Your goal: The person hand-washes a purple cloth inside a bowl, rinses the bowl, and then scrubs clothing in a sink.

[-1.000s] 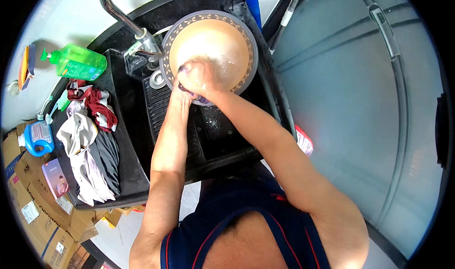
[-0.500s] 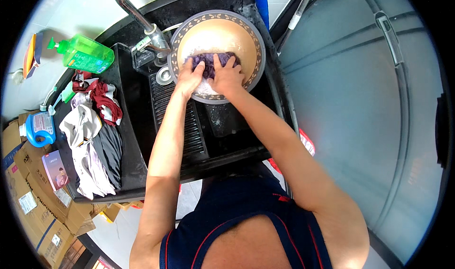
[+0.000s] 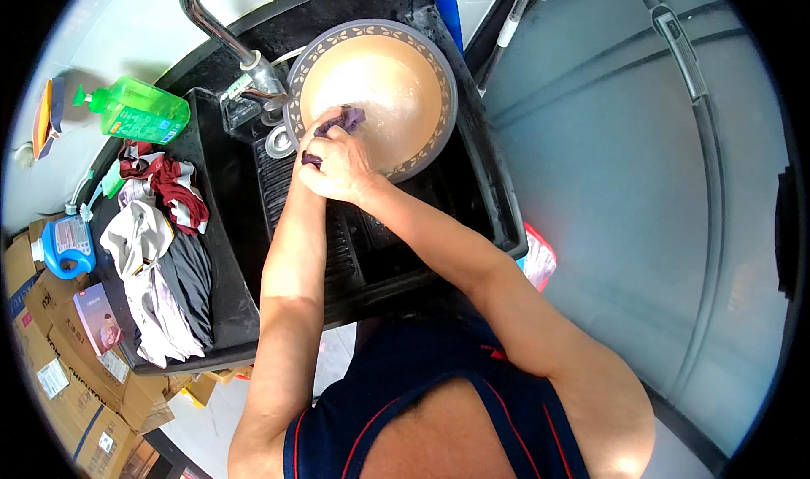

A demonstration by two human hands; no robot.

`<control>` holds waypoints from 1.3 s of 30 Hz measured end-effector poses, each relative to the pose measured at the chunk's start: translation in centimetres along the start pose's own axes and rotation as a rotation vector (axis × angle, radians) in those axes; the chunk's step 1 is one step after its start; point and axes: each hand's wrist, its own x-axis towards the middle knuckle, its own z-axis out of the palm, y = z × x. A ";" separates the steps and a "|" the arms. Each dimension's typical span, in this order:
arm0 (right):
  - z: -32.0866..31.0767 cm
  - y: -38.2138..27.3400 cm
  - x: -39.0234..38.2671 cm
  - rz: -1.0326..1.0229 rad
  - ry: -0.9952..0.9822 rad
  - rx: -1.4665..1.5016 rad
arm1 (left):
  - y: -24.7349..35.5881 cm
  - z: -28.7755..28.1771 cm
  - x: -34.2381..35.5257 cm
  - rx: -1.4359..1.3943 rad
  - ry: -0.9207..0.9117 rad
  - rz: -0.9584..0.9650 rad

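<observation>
A wet, dark purple cloth (image 3: 348,120) is bunched between my two hands at the near left side of a wide round basin (image 3: 445,74), whose grey rim carries a leaf pattern. My right hand (image 3: 344,165) is closed on the cloth, its knuckles up and a dark fold showing by the thumb. Close against it, my left hand (image 3: 319,131) grips the same cloth, though the right hand covers most of its fingers. Cloudy, foamy water fills the basin's pale inside. What the cloth is exactly cannot be made out.
The basin stands in a black sink (image 3: 472,175) with a ribbed washboard slope, beside a chrome faucet (image 3: 266,78). On the left ledge lie piled clothes (image 3: 164,259), a green pump bottle (image 3: 143,109) and a blue jug (image 3: 67,247). Cardboard boxes (image 3: 76,369) sit lower left; a glass door (image 3: 607,184) bounds the right.
Both hands were pressing the cloth down in the basin with fingers spread. Now they have drawn together toward the near left rim, lifting and squeezing the gathered cloth.
</observation>
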 end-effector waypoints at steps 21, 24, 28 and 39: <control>-6.3 9.6 2.6 0.200 -0.274 -0.661 | 1.3 6.1 -6.5 1.272 0.441 0.380; -5.5 9.5 1.7 0.178 -0.313 -0.675 | 1.2 5.8 -5.5 1.976 0.506 0.475; -2.2 9.2 0.0 0.197 -0.516 -0.853 | -1.2 6.3 -2.3 2.288 0.485 0.066; -2.9 6.8 4.6 0.150 -0.888 -0.751 | -1.3 0.9 0.3 2.253 0.163 0.500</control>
